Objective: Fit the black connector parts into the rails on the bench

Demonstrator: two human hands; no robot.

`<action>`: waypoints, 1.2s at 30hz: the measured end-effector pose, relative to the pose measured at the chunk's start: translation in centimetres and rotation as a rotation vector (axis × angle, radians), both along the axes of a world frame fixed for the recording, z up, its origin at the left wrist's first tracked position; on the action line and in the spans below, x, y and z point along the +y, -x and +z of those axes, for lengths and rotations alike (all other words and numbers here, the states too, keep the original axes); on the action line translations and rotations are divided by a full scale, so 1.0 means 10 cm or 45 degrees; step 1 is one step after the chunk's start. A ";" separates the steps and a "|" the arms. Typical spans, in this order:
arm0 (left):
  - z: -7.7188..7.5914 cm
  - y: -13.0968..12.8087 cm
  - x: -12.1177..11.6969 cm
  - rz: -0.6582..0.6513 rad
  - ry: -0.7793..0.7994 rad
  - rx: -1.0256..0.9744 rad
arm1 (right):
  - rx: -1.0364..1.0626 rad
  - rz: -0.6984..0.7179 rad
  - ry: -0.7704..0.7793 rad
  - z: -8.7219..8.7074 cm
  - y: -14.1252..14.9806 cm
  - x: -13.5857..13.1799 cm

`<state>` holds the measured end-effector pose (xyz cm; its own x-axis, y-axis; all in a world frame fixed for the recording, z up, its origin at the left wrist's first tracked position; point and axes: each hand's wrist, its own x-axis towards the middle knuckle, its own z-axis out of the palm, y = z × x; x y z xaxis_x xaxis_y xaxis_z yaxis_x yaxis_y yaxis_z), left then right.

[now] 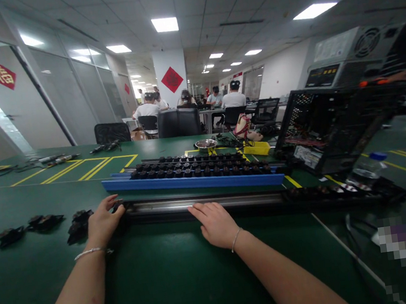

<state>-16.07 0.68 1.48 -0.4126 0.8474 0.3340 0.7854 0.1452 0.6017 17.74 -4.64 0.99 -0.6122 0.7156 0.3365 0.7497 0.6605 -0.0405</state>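
In front of me a long black rail [165, 207] with a shiny metal channel lies across the green table. My left hand [102, 221] is at its left end, thumb and forefinger curled about a small black part [119, 205] there; the lower fingers are partly hidden. With fingers stretched out, my right hand [217, 224] rests its fingertips on the rail's near edge, around the middle. Black parts [328, 191] fill the rail's right stretch. Just left of my left hand lies a loose black part [79, 225], with further black pieces [45, 221] beyond it.
Behind the rail, a blue strip [192, 181] fronts rows of black parts [204, 164]. A metal bowl [205, 144] and yellow tray [257, 148] stand farther back. At right are an open computer case [334, 124], a clear container [371, 165] and another person's arm [402, 77].
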 end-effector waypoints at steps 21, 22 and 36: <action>0.02 0.10 0.02 0.162 0.030 -0.015 | 0.025 0.007 -0.005 0.00 0.00 0.00; 0.03 0.11 0.01 0.198 0.023 -0.025 | 0.021 0.003 -0.008 0.00 0.00 0.00; 0.03 0.31 0.06 0.387 0.063 -0.096 | 0.008 -0.014 0.017 0.02 0.00 -0.02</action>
<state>-19.22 1.29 1.80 -0.6716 0.6960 0.2541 0.6550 0.3974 0.6427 17.74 -4.87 1.21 -0.6021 0.7269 0.3304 0.7568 0.6514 -0.0540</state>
